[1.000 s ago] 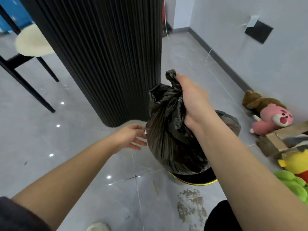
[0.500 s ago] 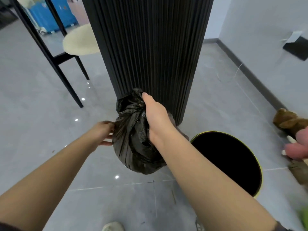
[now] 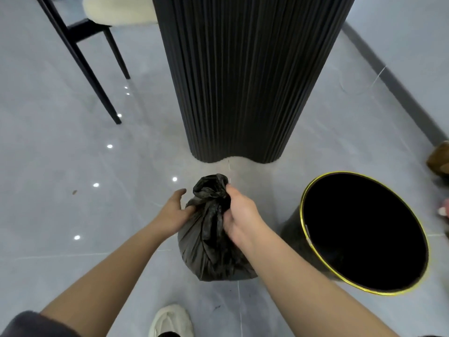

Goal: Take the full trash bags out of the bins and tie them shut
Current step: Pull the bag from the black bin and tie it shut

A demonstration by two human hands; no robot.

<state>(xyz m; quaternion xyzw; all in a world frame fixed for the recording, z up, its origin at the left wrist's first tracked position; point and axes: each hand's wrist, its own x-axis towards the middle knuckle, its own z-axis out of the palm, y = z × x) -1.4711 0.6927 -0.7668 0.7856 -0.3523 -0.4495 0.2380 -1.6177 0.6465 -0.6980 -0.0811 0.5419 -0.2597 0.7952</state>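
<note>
Gripping the gathered neck of the trash bag (image 3: 213, 239) in your right hand (image 3: 239, 215), bring your loosely open left hand (image 3: 173, 212) around and knot it tight beside the empty bin (image 3: 308, 229).

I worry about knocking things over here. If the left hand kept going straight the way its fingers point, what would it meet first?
The left hand points up and right, and already touches the black trash bag below its bunched neck. Past the bag's neck stands the ribbed black column, though depth is unclear.
</note>
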